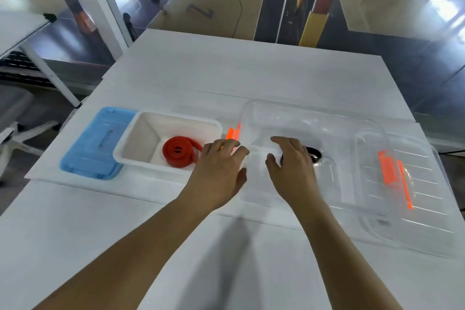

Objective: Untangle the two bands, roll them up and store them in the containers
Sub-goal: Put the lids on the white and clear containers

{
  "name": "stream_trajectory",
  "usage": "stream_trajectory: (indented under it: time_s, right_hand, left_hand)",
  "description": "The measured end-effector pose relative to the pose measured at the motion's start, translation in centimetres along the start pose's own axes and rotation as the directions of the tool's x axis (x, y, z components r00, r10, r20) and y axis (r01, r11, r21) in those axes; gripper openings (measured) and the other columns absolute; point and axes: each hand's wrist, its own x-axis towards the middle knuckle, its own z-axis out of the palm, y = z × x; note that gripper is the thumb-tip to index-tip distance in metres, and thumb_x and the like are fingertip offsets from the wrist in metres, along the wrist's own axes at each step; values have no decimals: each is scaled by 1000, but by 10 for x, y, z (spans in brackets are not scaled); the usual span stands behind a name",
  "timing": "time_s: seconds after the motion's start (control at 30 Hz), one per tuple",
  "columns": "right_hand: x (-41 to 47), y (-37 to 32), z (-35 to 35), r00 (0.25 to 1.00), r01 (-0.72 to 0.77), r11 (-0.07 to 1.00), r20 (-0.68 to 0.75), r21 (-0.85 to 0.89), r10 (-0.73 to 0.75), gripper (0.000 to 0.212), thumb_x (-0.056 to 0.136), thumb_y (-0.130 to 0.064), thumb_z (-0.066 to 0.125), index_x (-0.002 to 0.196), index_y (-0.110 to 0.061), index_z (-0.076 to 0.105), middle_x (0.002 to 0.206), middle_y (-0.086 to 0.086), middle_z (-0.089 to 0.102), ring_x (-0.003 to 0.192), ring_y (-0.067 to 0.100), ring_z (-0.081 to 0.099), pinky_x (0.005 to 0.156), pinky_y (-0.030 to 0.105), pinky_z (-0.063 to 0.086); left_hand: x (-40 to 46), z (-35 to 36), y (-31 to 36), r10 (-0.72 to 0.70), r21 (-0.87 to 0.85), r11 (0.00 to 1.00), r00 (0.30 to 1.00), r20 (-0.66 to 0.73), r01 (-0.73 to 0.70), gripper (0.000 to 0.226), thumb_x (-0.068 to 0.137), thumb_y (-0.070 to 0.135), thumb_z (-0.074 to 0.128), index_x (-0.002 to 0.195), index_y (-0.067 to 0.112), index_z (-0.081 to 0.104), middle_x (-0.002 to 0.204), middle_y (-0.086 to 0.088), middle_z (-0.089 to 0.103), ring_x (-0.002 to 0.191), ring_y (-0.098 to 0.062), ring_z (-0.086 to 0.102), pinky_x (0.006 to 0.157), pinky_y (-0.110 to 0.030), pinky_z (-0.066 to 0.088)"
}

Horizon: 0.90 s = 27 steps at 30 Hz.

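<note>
red band (179,151): rolled, in white bin (141,156) just left of left hand (219,171); left grip released
black band (314,154): in clear bin (314,118), under right hand (293,166); that grip: cannot tell
lids: blue lid (93,143), clear lid (415,184) aside for loading

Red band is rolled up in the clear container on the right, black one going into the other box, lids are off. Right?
Not quite. In the head view the rolled red band lies in the white container on the left, not the clear one. The black band is in the clear container under the right hand. Lids are off.
</note>
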Motion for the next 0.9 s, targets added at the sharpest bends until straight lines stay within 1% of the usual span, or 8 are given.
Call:
stream_trajectory:
  time_s: [0.1, 0.23, 0.37, 0.47, 0.57, 0.73, 0.83, 0.9]
  right_hand:
    - [-16, -34, 17, 999, 32, 999, -21, 5, -32, 42, 94, -15, 67, 136, -19, 64, 135, 2, 62, 122, 28, 56, 107, 39, 41]
    - [-33, -80, 51, 997, 74, 997, -9, -7, -74, 42, 93, -14, 67, 134, -20, 65, 130, 1, 64, 116, 27, 58, 101, 34, 42]
    - [-43, -119, 91, 994, 103, 995, 20, -4, -103, 41, 92, -13, 68, 133, -18, 66, 129, 2, 64, 118, 28, 58, 103, 37, 44]
    - [-49, -140, 124, 990, 109, 994, 91, -21, -107, 45, 92, -12, 68, 136, -19, 64, 129, 2, 64, 117, 28, 59, 103, 39, 46]
    - [-49, -152, 159, 977, 129, 989, 178, -71, -115, 45, 92, -11, 65, 136, -22, 63, 135, 1, 62, 117, 28, 59, 102, 38, 44]
    - [-47, -162, 205, 970, 154, 983, 202, -97, -133, 45, 92, -15, 69, 135, -26, 64, 130, -4, 65, 117, 24, 60, 98, 39, 46]
    - [-48, -163, 228, 972, 172, 979, 182, -113, -150, 41, 93, -18, 69, 133, -26, 67, 127, -5, 68, 117, 24, 62, 100, 40, 44]
    - [-50, -161, 238, 972, 171, 979, 180, -112, -149, 40, 95, -20, 68, 134, -28, 66, 128, -8, 68, 117, 22, 62, 103, 38, 41]
  left_hand:
    - [-31, -15, -34, -42, -18, 999, 999, -25, 42, 36, 86, 29, 67, 121, 21, 66, 124, -3, 65, 113, -29, 62, 92, -43, 49]
    - [-71, -29, -87, -93, -31, 995, 996, -6, 92, 38, 88, 31, 63, 125, 24, 63, 125, 0, 62, 116, -26, 59, 96, -40, 48]
    - [-104, -31, -139, -168, -47, 985, 986, 7, 168, 38, 85, 24, 71, 123, 21, 65, 123, -3, 66, 111, -29, 64, 92, -42, 52]
    - [-126, -18, -180, -223, -84, 971, 974, 38, 226, 34, 85, 20, 73, 118, 20, 68, 117, -2, 69, 103, -27, 67, 88, -42, 53]
    - [-144, 5, -224, -284, -94, 951, 954, 102, 293, 31, 89, 21, 69, 120, 20, 67, 116, 0, 69, 99, -26, 68, 88, -40, 52]
    - [-158, 45, -290, -360, -9, 931, 924, 128, 364, 29, 86, 20, 74, 114, 17, 69, 106, -3, 71, 91, -30, 68, 79, -40, 53]
    - [-159, 67, -324, -386, 78, 922, 908, 162, 379, 38, 81, 19, 79, 117, 15, 68, 105, -4, 71, 92, -31, 67, 79, -41, 55]
    - [-161, 80, -343, -416, 138, 908, 892, 175, 396, 44, 71, 15, 84, 112, 13, 69, 99, -5, 71, 86, -32, 68, 72, -40, 55]
